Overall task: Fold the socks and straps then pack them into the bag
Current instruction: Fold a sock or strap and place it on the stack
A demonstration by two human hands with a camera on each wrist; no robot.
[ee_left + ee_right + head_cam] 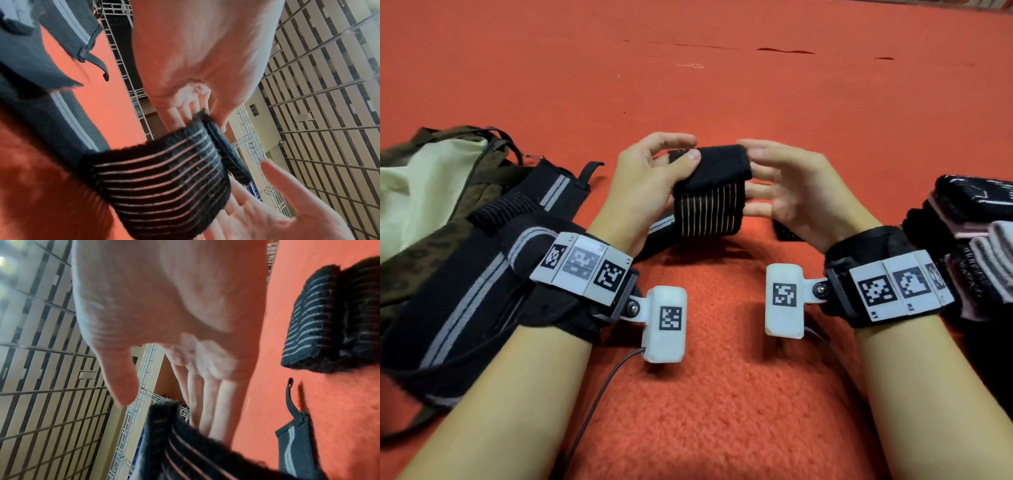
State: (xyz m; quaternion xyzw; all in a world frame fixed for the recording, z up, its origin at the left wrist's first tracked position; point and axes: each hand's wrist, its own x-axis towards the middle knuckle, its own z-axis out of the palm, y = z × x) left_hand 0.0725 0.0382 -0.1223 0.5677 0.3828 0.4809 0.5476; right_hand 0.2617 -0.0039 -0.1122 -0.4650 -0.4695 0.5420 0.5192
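Note:
A black elastic strap (710, 202) with thin pale stripes hangs doubled over in the middle of the head view, above the red carpet. My left hand (654, 174) pinches its folded top between thumb and fingers. My right hand (787, 185) sits just right of the strap with straight fingers at its edge, gripping nothing. The left wrist view shows the striped strap (164, 183) under the left hand's fingers (185, 107). In the right wrist view the strap (185, 443) lies below the straight right fingers (207, 395).
An open olive bag (431, 185) with a pale lining lies at the left. Black straps with grey stripes (482, 284) lie beside it. A pile of folded socks (969, 240) sits at the right edge. A folded striped strap (320, 318) rests on the carpet.

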